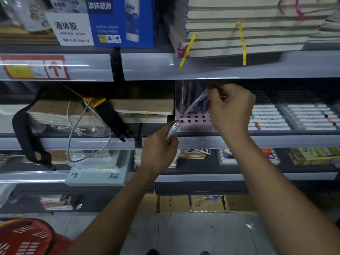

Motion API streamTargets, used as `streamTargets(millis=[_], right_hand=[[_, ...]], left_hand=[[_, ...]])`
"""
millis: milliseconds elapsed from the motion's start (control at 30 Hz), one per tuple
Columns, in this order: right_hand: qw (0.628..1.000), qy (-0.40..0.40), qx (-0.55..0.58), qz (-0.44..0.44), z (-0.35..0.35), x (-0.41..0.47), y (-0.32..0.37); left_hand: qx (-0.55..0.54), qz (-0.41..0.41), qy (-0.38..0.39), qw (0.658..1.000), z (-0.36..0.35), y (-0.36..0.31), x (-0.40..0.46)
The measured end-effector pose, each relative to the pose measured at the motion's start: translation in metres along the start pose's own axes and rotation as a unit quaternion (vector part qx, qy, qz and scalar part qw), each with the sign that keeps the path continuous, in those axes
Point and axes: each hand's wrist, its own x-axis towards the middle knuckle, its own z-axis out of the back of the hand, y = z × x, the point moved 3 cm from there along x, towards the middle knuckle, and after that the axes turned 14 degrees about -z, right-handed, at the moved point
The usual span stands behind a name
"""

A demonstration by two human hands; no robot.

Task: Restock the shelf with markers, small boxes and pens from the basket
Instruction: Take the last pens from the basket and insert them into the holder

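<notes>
My right hand [230, 107] pinches a clear-barrelled pen [196, 103] and holds it slanted over a pink pen stand [193, 120] whose top has rows of round holes. Several pens stand in that holder, behind a clear cover. Lower and to the left, my left hand [160, 150] grips a small bunch of pens [173, 129], tips pointing up toward the stand. The red basket [27, 238] sits on the floor at the bottom left; its contents are out of sight.
Trays of white markers [292, 116] fill the shelf right of the stand. Stacked notebooks [143, 109], a black strap [24, 137] and a grey cable [73, 129] lie to the left. A shelf edge [239, 69] hangs just above my right hand.
</notes>
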Motion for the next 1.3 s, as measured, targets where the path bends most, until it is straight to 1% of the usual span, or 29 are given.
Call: streamTargets(millis=[100,300,400,467,633,800,867,1033,1133,1233,1300], right_hand=[[1.000,-0.014,-0.017,-0.010,0.001,0.003,0.003],[0.997,0.037,-0.072,-0.010,-0.005,0.011,0.014],[0.996,0.045,-0.082,0.004,-0.009,0.012,0.019],[0.994,0.045,-0.097,-0.005,-0.009,0.012,0.019],[0.997,0.021,-0.068,-0.002,-0.006,0.010,0.018],[0.991,0.067,-0.118,-0.003,-0.018,0.013,0.013],[0.991,0.061,-0.122,0.015,-0.022,0.013,0.014],[0.981,0.042,-0.182,0.046,-0.032,0.006,0.020],[0.978,0.015,-0.198,0.061,-0.034,0.001,0.023],[0.982,-0.011,-0.185,0.044,-0.036,-0.002,0.022],[0.987,-0.009,-0.156,0.021,-0.038,-0.001,0.019]], left_hand=[[0.017,-0.002,0.004,1.000,0.001,0.003,0.000],[0.033,-0.002,0.023,0.999,-0.001,0.002,0.000],[0.038,0.006,0.024,0.999,-0.002,0.002,0.001],[0.034,0.005,0.024,0.999,-0.001,0.002,0.001],[0.033,0.004,0.030,0.999,-0.001,0.001,0.002],[0.033,0.009,0.027,0.999,-0.001,0.000,0.002],[0.035,0.010,0.026,0.999,-0.001,-0.001,0.002],[0.037,0.011,0.017,0.999,0.001,-0.004,0.002],[0.035,0.012,0.015,0.999,0.002,-0.004,0.001],[0.039,0.010,0.014,0.999,0.003,-0.004,0.001],[0.034,0.004,0.012,0.999,0.002,-0.003,0.001]])
